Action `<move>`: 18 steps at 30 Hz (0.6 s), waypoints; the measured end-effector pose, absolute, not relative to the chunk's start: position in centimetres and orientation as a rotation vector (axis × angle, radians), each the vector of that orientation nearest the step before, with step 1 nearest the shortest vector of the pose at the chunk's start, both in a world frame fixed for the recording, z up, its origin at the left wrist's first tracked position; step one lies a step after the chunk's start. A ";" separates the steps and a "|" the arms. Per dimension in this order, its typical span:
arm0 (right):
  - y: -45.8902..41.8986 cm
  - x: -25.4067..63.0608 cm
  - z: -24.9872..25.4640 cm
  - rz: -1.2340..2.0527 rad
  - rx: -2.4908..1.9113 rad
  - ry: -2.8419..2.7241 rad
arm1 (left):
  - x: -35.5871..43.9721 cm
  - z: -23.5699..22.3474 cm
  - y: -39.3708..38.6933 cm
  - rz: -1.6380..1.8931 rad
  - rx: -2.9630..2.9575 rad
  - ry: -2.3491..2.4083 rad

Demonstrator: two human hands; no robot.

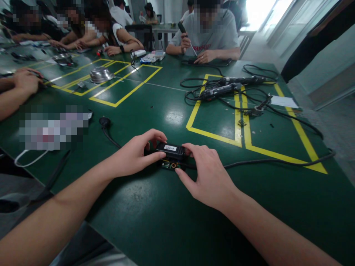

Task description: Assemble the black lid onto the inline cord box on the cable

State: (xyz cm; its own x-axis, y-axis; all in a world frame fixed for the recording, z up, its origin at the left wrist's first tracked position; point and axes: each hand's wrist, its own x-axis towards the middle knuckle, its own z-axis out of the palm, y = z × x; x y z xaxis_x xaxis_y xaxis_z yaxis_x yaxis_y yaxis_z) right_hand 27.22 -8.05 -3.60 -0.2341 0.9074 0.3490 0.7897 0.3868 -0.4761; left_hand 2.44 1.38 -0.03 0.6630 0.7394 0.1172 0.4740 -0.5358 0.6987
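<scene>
Presently | black cover (180, 152) pinched in left hand (133, 153), thumb to fingers, over green table (133, 207) | right hand (209, 170): fingers at cover's end, thumb beside circuit board (168, 164); grip unclear | cover above board; near side exposed, not closed.

Left hand (135, 153), right hand (209, 170): both bare, slim fingers, short nails. Left forearm (74, 192) and right forearm (266, 225) bare out to frame edge. Greyish clothing (91, 246) at lap, dim, garment type unclear.
</scene>
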 end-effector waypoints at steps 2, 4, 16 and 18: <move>-8.0 27.3 -3.8 0.266 -1.468 -2.031 | 2.5 -0.3 1.7 0.591 2.270 1.061; -7.9 27.3 -4.0 0.255 -1.469 -2.013 | 2.6 -0.5 2.0 0.625 2.286 1.184; -7.9 27.3 -3.5 0.268 -1.434 -2.112 | 2.2 -0.4 2.3 0.615 2.468 1.129; -7.9 27.3 -3.5 0.306 -1.465 -2.115 | 2.1 0.2 1.9 0.463 2.477 0.969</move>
